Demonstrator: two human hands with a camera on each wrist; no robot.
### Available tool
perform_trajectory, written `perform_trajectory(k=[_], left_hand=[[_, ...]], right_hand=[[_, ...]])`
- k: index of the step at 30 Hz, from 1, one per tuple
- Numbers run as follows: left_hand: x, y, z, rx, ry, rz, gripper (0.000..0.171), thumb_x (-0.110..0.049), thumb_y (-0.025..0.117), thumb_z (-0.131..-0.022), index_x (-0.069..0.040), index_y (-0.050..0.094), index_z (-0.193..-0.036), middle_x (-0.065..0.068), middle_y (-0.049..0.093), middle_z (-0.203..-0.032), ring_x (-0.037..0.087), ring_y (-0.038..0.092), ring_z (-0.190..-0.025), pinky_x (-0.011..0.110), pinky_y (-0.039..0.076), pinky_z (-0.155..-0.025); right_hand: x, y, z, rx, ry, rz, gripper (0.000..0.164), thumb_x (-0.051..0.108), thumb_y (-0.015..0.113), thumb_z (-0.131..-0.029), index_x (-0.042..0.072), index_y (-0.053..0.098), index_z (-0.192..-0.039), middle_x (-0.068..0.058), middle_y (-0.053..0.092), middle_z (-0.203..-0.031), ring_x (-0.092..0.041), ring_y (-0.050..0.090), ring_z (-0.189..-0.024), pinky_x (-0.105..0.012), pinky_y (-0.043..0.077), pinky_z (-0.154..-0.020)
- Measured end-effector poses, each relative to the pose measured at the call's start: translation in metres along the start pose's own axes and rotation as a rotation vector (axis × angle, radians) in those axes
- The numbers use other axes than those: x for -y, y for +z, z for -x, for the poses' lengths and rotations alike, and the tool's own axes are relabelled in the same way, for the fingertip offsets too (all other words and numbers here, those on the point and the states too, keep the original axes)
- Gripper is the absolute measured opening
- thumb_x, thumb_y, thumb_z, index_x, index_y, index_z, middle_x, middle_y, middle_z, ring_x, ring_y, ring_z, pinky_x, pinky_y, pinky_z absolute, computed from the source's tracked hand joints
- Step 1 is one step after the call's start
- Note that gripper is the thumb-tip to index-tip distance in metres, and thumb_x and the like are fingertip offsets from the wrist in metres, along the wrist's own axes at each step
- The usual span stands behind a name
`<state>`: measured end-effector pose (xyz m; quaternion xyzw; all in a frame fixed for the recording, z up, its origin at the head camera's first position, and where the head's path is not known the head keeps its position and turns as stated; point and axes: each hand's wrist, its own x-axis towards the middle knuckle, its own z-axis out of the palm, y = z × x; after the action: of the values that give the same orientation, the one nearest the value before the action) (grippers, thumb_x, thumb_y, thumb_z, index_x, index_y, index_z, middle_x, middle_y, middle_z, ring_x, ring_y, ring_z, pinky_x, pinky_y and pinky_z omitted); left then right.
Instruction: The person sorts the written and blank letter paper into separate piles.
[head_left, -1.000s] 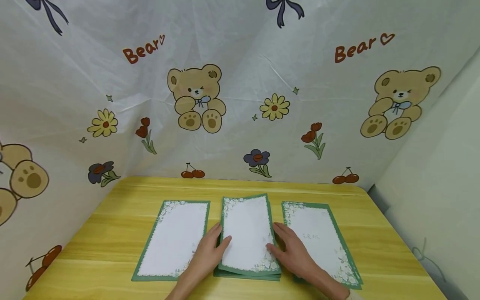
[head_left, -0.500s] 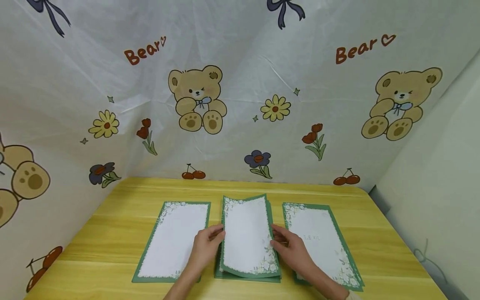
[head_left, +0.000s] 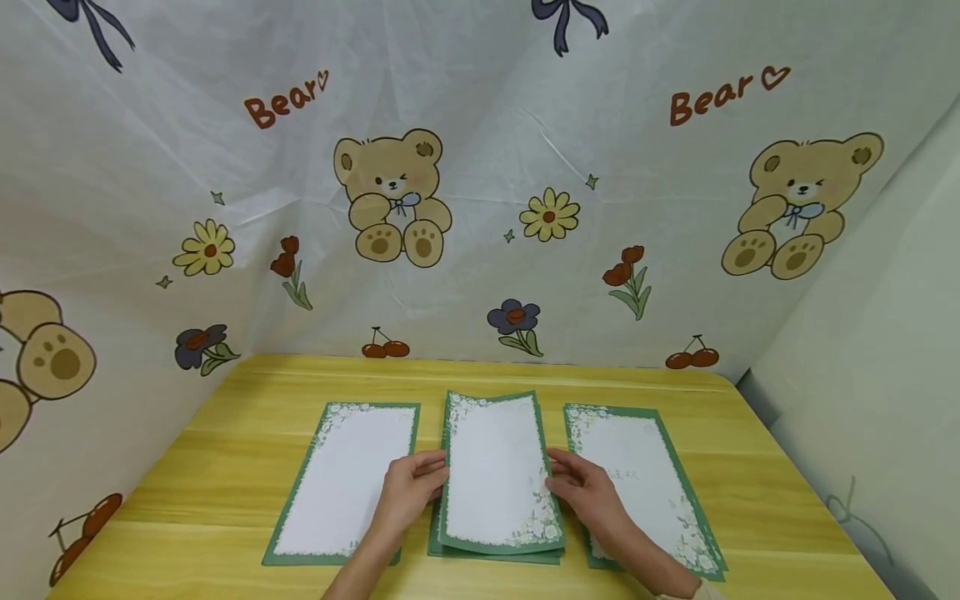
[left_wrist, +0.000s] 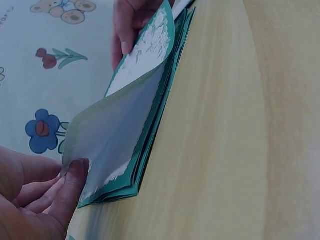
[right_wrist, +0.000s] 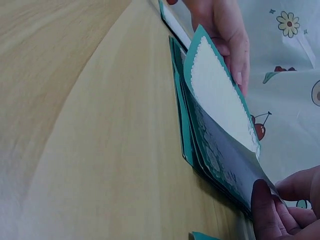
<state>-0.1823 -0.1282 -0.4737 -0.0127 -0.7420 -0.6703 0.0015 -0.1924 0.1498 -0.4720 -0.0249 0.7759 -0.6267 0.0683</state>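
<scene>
In the head view, a white sheet of paper with a green flowered border lies over the middle stack. My left hand pinches its left edge and my right hand pinches its right edge. Both wrist views show the sheet bowed, its sides raised off the green-edged stack below. Thumb and fingers of the left hand meet at the paper's edge in the left wrist view. The right hand holds the opposite edge in the right wrist view.
A matching sheet lies flat to the left, partly under my left forearm. To the right is another small stack, its top sheet bearing faint writing. Behind the yellow wood-grain table hangs a bear-print cloth.
The hands have gone from lying along the middle stack's sides to pinching the top sheet's two edges. Those edges have risen and the sheet has bowed. The side sheets stay in place.
</scene>
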Motion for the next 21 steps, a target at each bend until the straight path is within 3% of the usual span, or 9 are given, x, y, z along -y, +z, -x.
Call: perform_trajectory(k=[5, 21], left_hand=[[-0.001, -0.001, 0.000, -0.012, -0.021, 0.015, 0.034, -0.002, 0.064, -0.095, 0.015, 0.060, -0.124, 0.026, 0.065, -0.114, 0.033, 0.066, -0.101, 0.041, 0.058, -0.079], [-0.010, -0.004, -0.001, -0.063, -0.041, 0.077, 0.031, 0.001, 0.067, -0.092, 0.013, 0.064, -0.120, 0.020, 0.068, -0.107, 0.026, 0.068, -0.094, 0.034, 0.058, -0.076]], right_hand=[[0.000, -0.002, 0.000, -0.004, 0.034, -0.066, 0.047, 0.004, 0.062, -0.096, -0.004, 0.051, -0.141, -0.019, 0.057, -0.126, -0.031, 0.057, -0.115, -0.034, 0.054, -0.084], [0.010, -0.007, -0.002, -0.057, 0.056, -0.095, 0.044, 0.005, 0.062, -0.096, 0.001, 0.055, -0.139, -0.015, 0.060, -0.121, -0.024, 0.059, -0.104, -0.034, 0.053, -0.079]])
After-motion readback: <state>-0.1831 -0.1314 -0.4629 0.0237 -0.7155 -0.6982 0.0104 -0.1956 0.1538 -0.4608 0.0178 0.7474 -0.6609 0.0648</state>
